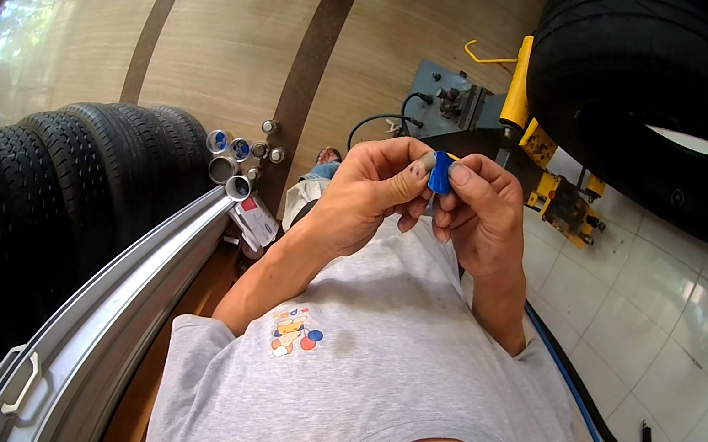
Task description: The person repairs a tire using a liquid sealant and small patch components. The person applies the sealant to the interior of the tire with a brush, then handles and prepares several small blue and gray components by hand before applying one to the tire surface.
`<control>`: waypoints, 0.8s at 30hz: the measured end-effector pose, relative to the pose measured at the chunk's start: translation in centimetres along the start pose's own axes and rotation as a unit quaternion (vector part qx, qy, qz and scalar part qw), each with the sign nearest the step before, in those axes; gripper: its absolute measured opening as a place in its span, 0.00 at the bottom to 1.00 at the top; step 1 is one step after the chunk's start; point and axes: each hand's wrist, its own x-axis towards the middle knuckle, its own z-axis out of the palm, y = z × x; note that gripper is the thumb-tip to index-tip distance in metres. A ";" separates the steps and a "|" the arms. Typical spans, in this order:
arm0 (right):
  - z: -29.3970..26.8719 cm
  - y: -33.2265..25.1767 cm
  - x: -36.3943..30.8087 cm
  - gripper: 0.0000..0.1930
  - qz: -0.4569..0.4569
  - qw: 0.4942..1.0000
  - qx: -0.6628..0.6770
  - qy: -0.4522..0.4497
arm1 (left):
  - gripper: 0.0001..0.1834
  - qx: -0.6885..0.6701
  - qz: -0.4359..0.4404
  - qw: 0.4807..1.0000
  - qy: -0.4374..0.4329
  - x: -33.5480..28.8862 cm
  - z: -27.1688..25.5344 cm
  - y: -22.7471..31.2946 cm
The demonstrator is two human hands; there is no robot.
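In front of my chest, both hands meet at a small bright blue piece [440, 173], thin and bent like film or a patch backing; its exact kind is unclear. My left hand [372, 188] pinches its left side between thumb and fingers. From the other side, my right hand [485, 200] grips it with the thumb on its right edge. A thin yellow edge shows just above the right thumb. Fingers hide the underside of the piece.
Black tyres [72, 164] stand in a row at left, beside a metal-framed panel [112, 301] with a white handle. Small cans [223, 168] and a white box [257, 225] sit near its end. At right, a large tyre [620, 31] rests by a yellow-armed machine [520, 83]; hoses [571, 372] run along the floor.
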 end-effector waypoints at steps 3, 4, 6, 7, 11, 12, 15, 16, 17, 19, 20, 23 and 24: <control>0.1 0.4 -0.3 0.08 -0.041 0.999 -0.007 0.007 | 0.14 -0.013 -0.004 1.000 -0.003 0.0 0.1 -0.1; 0.1 0.4 -0.4 0.08 -0.042 0.999 -0.007 0.005 | 0.14 -0.011 -0.004 1.000 -0.004 0.0 0.3 -0.2; 0.3 0.5 -0.7 0.08 -0.061 0.998 0.001 -0.001 | 0.13 -0.041 -0.007 0.999 0.032 0.0 0.6 -0.5; 0.4 0.5 -0.7 0.08 -0.063 0.998 0.001 0.000 | 0.13 -0.041 -0.006 0.999 0.030 0.0 0.7 -0.5; 0.5 0.6 -0.8 0.08 -0.075 0.997 -0.007 0.002 | 0.13 -0.032 0.013 0.999 -0.013 -0.1 0.7 -0.5; 0.4 0.6 -0.8 0.08 -0.075 0.997 -0.005 0.000 | 0.13 -0.026 0.020 0.999 -0.013 -0.1 0.6 -0.6; 0.2 0.8 -0.9 0.08 -0.082 0.996 -0.005 0.018 | 0.14 -0.032 0.016 0.999 0.016 -0.4 0.7 -0.9; 0.2 0.8 -0.9 0.08 -0.081 0.997 -0.005 0.017 | 0.14 -0.031 0.017 0.999 0.017 -0.5 0.7 -0.9; 0.1 0.9 -0.9 0.07 -0.084 0.996 -0.013 0.016 | 0.14 -0.017 0.020 0.999 0.026 -0.6 0.7 -1.0; 0.1 1.0 -0.9 0.07 -0.087 0.996 -0.022 0.014 | 0.15 -0.003 0.024 0.999 0.036 -0.7 0.7 -0.9; 0.0 1.0 -0.9 0.07 -0.088 0.996 -0.024 0.016 | 0.15 0.014 0.028 0.999 0.036 -0.8 0.6 -0.7; 0.0 1.1 -0.9 0.07 -0.092 0.995 -0.033 0.025 | 0.16 0.060 0.025 0.997 0.043 -1.2 0.3 0.1; 0.0 1.1 -0.9 0.07 -0.090 0.994 -0.042 0.034 | 0.16 0.086 0.017 0.995 0.050 -1.2 0.3 0.3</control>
